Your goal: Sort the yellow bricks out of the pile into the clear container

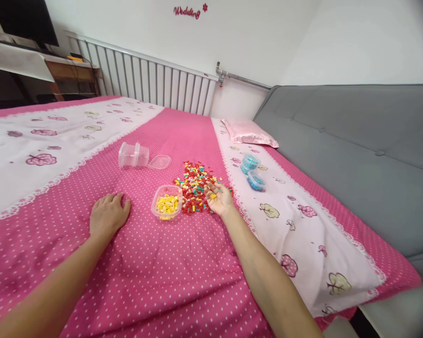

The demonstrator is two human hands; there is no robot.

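My left hand (107, 214) lies flat, palm down, on the pink dotted bedspread (155, 277), fingers loosely together, holding nothing. My right hand (218, 198) rests palm up at the right edge of a heap of small red, yellow and teal beads (194, 184); a few small beads lie in its cupped palm, fingers partly curled. Between my hands stands a small clear plastic tub (167, 202) with yellow beads in it.
Clear empty tubs (133, 155) lie on their side behind, a loose lid (159, 162) beside them. Tubs of blue beads (253, 171) sit to the right. A pink pillow (248, 132), a grey sofa (356, 155) and a white radiator (144, 80) border the bed.
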